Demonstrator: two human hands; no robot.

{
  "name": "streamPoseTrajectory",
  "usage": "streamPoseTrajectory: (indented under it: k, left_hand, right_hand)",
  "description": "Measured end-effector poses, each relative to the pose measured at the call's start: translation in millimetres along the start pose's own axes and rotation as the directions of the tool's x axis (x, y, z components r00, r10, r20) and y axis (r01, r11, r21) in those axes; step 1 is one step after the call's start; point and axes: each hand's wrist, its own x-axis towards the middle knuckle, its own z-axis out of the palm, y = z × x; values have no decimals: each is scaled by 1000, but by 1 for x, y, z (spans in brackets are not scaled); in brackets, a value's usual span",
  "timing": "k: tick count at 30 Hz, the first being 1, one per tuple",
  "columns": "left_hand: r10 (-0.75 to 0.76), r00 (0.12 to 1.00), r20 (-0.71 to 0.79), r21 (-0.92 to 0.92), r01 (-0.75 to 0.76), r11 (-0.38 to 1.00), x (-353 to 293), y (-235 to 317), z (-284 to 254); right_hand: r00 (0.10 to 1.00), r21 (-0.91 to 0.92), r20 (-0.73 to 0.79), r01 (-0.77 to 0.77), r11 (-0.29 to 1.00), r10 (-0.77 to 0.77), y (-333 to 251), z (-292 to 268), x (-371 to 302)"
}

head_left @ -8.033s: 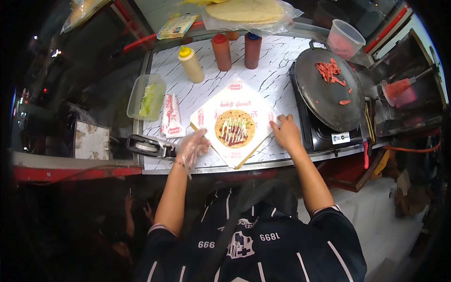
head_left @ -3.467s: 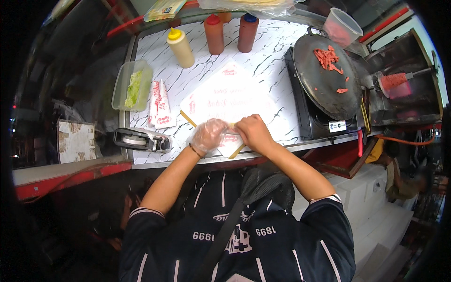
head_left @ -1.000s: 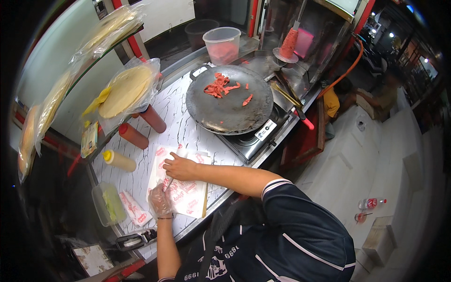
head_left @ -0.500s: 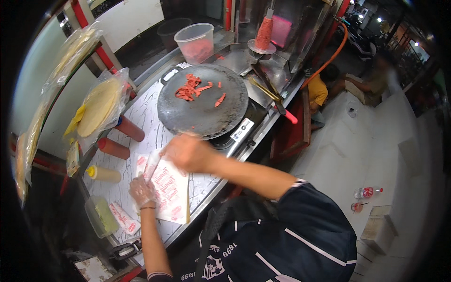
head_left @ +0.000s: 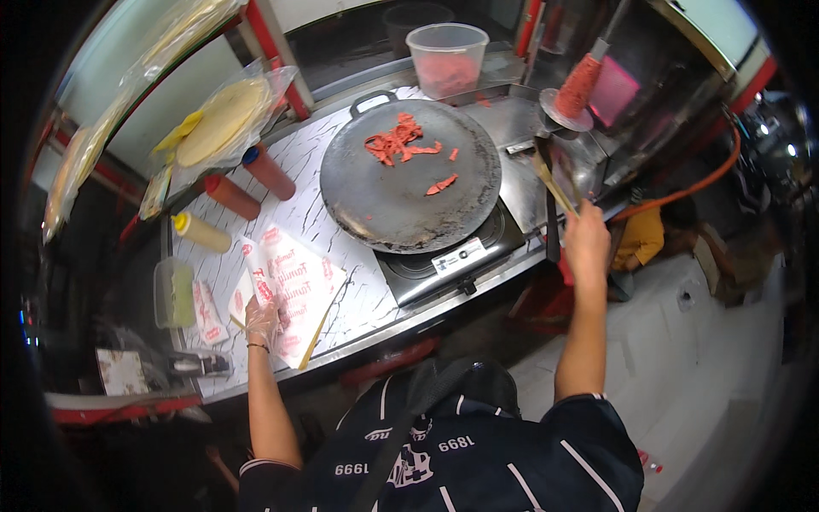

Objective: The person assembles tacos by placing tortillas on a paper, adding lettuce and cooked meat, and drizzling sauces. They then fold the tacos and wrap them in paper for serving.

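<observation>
My left hand (head_left: 261, 319), in a clear plastic glove, is closed around the lower end of a paper-wrapped roll (head_left: 258, 271). The roll lies over a stack of printed white wrapping paper (head_left: 309, 286). Out to the right, my bare right hand (head_left: 588, 239) grips the end of metal tongs (head_left: 556, 185) beside the griddle. A dark long-bladed tool (head_left: 552, 226) lies just left of that hand. Red meat strips (head_left: 394, 141) rest on the round black griddle (head_left: 409, 205), away from both hands. A second wrapped roll (head_left: 207, 314) lies left of my left hand.
Sauce bottles (head_left: 232, 197) and bagged flatbreads (head_left: 223, 124) are at the left, near a tub of green filling (head_left: 177, 294). A gas stove (head_left: 452, 258) supports the griddle. Behind stands a clear bucket (head_left: 447, 64); a meat cone (head_left: 579, 87) is at the far right.
My right hand has left the wrapping paper, swung right and taken hold of the tongs. My left hand still holds the wrapped roll. The view has turned, shifting the whole counter.
</observation>
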Motion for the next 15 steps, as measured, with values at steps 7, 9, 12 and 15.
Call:
streamPoseTrajectory:
  k: [7, 9, 12, 15]
  left_hand:
    - [-124, 985, -116, -139, 108, 984, -34, 5, 13]
    - [-159, 982, -106, -119, 146, 982, -32, 5, 13]
    - [-144, 981, -128, -116, 130, 985, -22, -8, 11]
    - [-183, 972, -147, -75, 174, 982, -34, 21, 25]
  right_hand:
    - [766, 481, 86, 529, 700, -638, -24, -50, 17]
    - [717, 468, 73, 590, 658, -694, -41, -16, 32]
    - [703, 525, -63, 627, 576, -708, -65, 26, 61]
    - [717, 542, -163, 639, 545, -678, -86, 36, 78]
